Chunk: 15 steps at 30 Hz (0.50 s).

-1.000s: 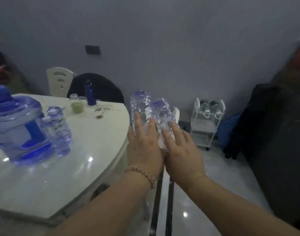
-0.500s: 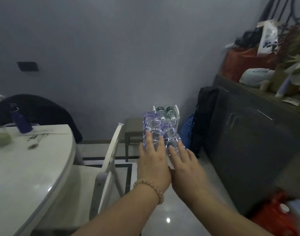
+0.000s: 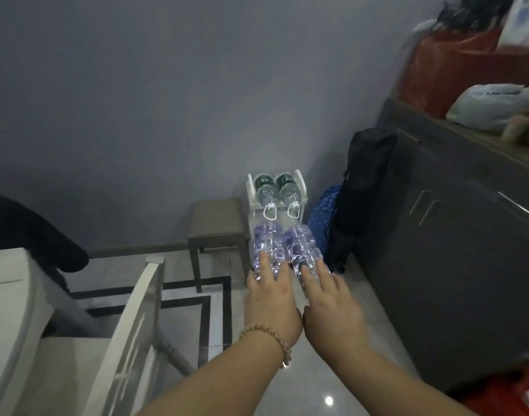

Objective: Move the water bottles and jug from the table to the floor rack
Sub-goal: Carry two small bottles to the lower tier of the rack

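- Glossy tiled floor [image 3: 314,382] w/ dark inlay lines, grey wall behind; white chair [image 3: 131,322] at near left.
- L hand [image 3: 270,298], beaded bracelet [image 3: 269,340] on wrist, fingers wrapped over left clear bottle [image 3: 267,246].
- R hand [image 3: 332,307] grips right clear bottle [image 3: 302,250] likewise; hands touch at the thumbs.
- Both bottles held in air side by side, long axes running away from the viewer twd rack.
- Beyond: white floor rack [image 3: 299,183] against wall; top tier holds two green-label bottles [image 3: 275,190], caps twd viewer.
- Brown stool [image 3: 216,220] left of rack; blue bag [image 3: 322,214], black bag [image 3: 364,187], dark cabinet [image 3: 455,229] to right.
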Tool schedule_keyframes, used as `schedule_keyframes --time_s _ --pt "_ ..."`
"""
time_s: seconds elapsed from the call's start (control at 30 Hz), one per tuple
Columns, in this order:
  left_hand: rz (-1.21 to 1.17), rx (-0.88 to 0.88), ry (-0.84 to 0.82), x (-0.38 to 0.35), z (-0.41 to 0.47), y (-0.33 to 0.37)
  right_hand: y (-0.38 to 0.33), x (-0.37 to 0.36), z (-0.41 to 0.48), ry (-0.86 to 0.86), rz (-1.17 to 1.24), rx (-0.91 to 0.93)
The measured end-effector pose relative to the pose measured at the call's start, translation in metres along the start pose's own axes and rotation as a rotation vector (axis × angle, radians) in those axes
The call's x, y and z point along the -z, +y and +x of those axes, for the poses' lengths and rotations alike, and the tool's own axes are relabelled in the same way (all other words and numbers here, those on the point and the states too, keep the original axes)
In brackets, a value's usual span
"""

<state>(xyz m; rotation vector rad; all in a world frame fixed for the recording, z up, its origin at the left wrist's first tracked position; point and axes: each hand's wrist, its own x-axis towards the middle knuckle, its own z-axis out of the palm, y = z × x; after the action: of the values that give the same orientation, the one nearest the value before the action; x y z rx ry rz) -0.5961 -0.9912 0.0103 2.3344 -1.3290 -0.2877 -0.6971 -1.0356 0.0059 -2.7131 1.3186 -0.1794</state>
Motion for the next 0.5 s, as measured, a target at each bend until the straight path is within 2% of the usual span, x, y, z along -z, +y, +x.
schedule_keyframes --time_s 0.23,0.5 --pt "-0.034 0.062 -0.1 -0.047 0.095 -0.018 0.025 -0.04 0.094 -0.112 0.011 0.002" --pt "-0.032 0.221 -0.176 -0.137 0.219 -0.026 0.093 -0.119 0.223 -0.248 0.065 0.074"
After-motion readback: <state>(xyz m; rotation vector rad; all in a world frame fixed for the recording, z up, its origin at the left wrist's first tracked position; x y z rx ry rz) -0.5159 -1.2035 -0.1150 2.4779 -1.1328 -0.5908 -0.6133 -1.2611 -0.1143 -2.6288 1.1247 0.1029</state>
